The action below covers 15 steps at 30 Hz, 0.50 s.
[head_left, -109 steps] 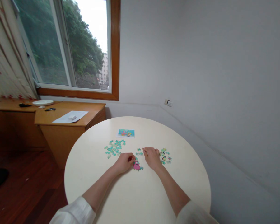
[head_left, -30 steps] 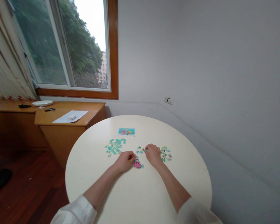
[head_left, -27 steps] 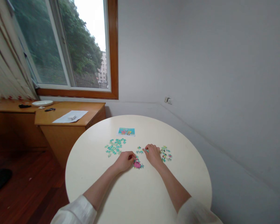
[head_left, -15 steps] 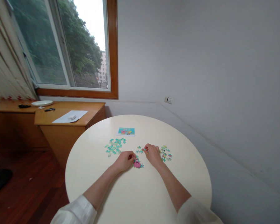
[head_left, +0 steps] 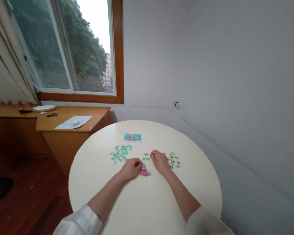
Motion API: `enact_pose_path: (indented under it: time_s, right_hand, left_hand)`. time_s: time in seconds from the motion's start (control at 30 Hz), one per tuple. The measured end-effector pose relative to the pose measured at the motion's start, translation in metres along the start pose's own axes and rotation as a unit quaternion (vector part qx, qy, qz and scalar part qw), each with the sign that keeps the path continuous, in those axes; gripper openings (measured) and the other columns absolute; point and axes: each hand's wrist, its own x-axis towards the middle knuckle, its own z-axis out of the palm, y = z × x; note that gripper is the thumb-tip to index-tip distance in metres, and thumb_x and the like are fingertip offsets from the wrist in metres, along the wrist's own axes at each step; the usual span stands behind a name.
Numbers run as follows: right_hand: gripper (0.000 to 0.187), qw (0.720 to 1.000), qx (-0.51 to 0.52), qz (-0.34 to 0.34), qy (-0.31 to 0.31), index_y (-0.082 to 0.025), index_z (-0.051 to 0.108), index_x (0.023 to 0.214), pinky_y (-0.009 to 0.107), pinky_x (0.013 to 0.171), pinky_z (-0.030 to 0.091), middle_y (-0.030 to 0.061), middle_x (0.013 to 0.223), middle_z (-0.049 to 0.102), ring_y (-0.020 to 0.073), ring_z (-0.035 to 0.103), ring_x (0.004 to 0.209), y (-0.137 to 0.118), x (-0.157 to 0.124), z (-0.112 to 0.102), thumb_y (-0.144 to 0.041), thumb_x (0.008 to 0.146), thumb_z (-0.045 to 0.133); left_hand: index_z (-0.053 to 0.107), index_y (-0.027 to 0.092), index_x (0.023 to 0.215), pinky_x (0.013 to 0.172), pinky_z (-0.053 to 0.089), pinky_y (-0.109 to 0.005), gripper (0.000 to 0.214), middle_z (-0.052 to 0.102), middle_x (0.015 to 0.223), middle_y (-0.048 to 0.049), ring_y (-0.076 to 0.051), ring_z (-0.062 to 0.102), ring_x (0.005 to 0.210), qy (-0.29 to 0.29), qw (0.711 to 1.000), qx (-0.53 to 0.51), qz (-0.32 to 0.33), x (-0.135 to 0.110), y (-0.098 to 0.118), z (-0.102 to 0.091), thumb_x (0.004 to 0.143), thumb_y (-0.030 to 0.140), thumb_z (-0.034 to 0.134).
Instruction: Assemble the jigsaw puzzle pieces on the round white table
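Observation:
My left hand (head_left: pixel 131 167) rests on the table with thumb and index finger pinched at the upper left edge of a small joined patch of jigsaw puzzle (head_left: pixel 144 171), pink with green edges. What lies between those fingertips is hidden. Over to the right, my right hand (head_left: pixel 160 161) is closed in a pinch on what looks like a small puzzle piece, mostly covered by the fingers. Just left of its fingertips lie several loose puzzle pieces (head_left: pixel 146 159). Yellow and green puzzle pieces (head_left: pixel 172 157) lie beside the right hand, partly behind it.
A spread of teal puzzle pieces (head_left: pixel 121 153) lies beyond my left hand. Behind it is a picture card (head_left: pixel 132 138) with cartoon figures. The round white table (head_left: pixel 142 205) stands near a wooden desk (head_left: pixel 100 118) holding paper (head_left: pixel 74 122) and a white plate (head_left: pixel 44 108).
My right hand's fingertips have shifted slightly away from me and to the left, with the pinch tighter over the small piece. My left hand and the joined patch stay almost still.

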Motion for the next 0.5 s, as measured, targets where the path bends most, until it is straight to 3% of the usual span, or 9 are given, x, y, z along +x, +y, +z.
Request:
enact_pose_path:
  time_s: [0.3,0.5]
  right_hand:
    - [0.014,0.981,0.19,-0.014,0.044,-0.018,0.059,0.076,0.026,0.067,0.041,0.0037,0.077,0.06,0.0136,0.053,0.07,-0.003,0.002,0.004,-0.016,0.078,0.045]
    - [0.016,0.954,0.298,0.0,-0.012,-0.016,0.062,0.075,0.026,0.067,0.043,0.0039,0.077,0.062,0.0129,0.055,0.072,-0.016,0.0,0.0,-0.016,0.074,0.046]
  left_hand:
    - [0.064,0.012,0.073,0.055,0.033,-0.02,0.019,0.059,0.062,-0.0003,-0.009,0.045,0.055,0.014,1.0,-0.008,0.006,0.0,-0.002,0.0,0.071,0.016,0.045]
    - [0.061,0.012,0.068,0.053,0.031,-0.021,0.023,0.056,0.057,0.0004,-0.009,0.042,0.053,0.044,0.999,-0.023,0.002,0.0,0.005,-0.003,0.076,0.023,0.043]
